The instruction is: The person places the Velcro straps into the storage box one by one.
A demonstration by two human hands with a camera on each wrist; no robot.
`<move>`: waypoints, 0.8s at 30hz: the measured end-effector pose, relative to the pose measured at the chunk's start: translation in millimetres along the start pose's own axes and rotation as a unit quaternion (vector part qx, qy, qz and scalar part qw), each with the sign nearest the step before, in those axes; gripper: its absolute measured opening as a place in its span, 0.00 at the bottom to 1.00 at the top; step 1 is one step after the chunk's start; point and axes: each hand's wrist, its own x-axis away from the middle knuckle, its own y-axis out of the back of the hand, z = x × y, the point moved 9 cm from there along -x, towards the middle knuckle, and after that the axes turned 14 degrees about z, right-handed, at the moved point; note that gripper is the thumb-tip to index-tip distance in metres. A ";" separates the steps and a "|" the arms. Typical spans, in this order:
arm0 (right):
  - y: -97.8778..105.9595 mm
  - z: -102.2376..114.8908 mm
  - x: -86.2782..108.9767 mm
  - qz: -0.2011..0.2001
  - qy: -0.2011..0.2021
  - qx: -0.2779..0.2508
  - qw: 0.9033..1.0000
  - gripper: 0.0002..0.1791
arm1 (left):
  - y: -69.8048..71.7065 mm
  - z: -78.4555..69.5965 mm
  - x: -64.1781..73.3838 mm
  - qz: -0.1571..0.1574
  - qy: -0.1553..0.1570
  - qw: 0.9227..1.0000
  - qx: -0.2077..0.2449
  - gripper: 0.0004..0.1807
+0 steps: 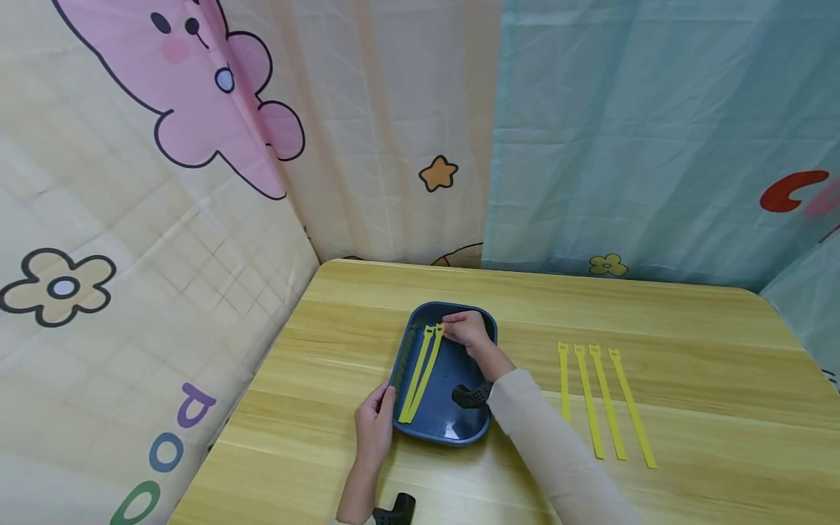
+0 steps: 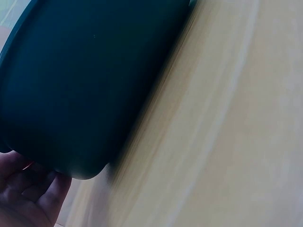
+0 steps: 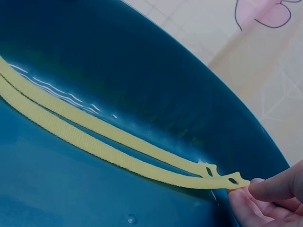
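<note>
A blue plastic tray (image 1: 453, 394) with rounded corners stands on the table. My left hand (image 1: 375, 426) grips its near left side, thumb at the rim; the left wrist view shows curled fingers (image 2: 53, 194) against the tray's outer wall. Inside lie two yellow hook-and-loop cable ties, side by side along the left wall. Reaching over the tray, my right hand (image 1: 467, 329) pinches the slotted head of the right-hand cable tie (image 3: 142, 169) between thumb and finger. The other cable tie (image 3: 104, 125) lies right beside it, its head close to the pinched one.
Several more yellow cable ties (image 1: 605, 401) lie in a loose row on the wooden table (image 1: 722, 364), right of the tray. Printed curtains (image 1: 394, 109) hang behind the table and along its left side. A black wrist device (image 1: 471, 396) sits on the right wrist over the tray.
</note>
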 end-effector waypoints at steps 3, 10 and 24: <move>0.3 -0.4 0.1 -0.001 -0.003 0.000 1.000 0.12 | -0.1 0.2 -0.2 0.001 -0.001 1.000 -0.002 0.15; 1.6 1.2 -0.2 -0.005 0.000 0.003 1.000 0.13 | -0.5 0.9 -0.4 0.004 0.001 1.000 0.003 0.15; 2.0 5.6 0.3 -0.013 0.013 0.030 0.999 0.14 | -0.6 1.4 -0.7 0.001 0.003 1.000 0.006 0.15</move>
